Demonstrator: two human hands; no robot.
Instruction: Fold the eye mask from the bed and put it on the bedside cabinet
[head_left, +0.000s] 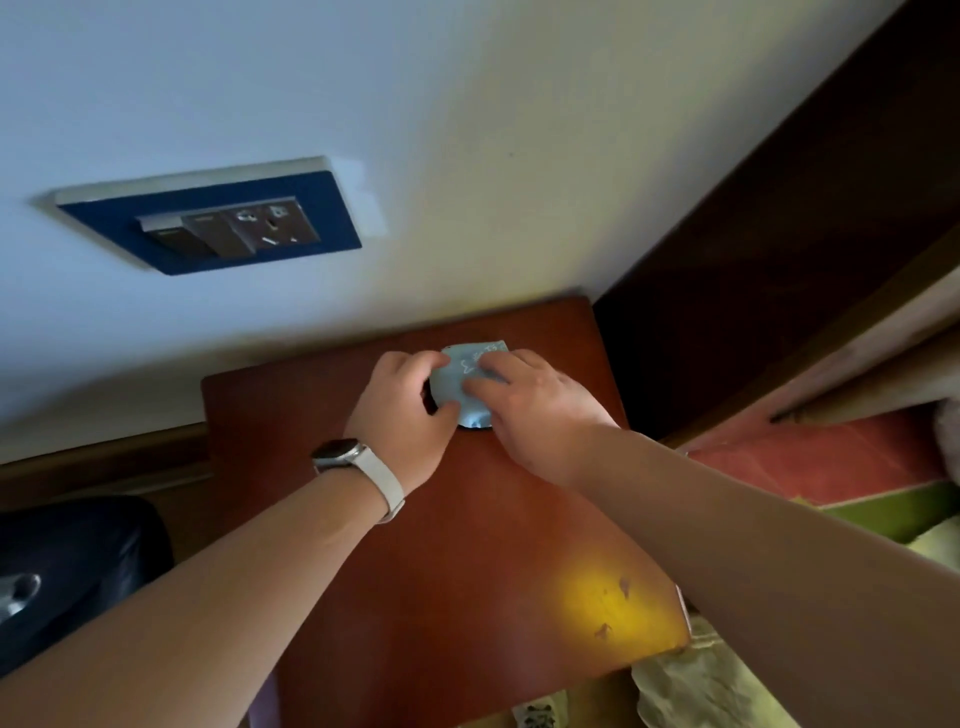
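Observation:
The light blue eye mask (456, 382) lies folded on the reddish-brown bedside cabinet (467, 545), near its far edge by the wall. My left hand (402, 421), with a white watch on the wrist, curls around the mask's left side, thumb and fingers on its edge. My right hand (535, 410) lies flat on the mask's right half and covers part of it. White lettering shows on the uncovered top of the mask. A dark bit of the mask or its strap peeks out under the lower edge.
A blue wall socket panel (213, 218) sits on the white wall above left. A dark wooden headboard (779, 260) rises at the right, with the bed's red and green bedding (831, 462) below it. A black object (67, 571) stands at the left.

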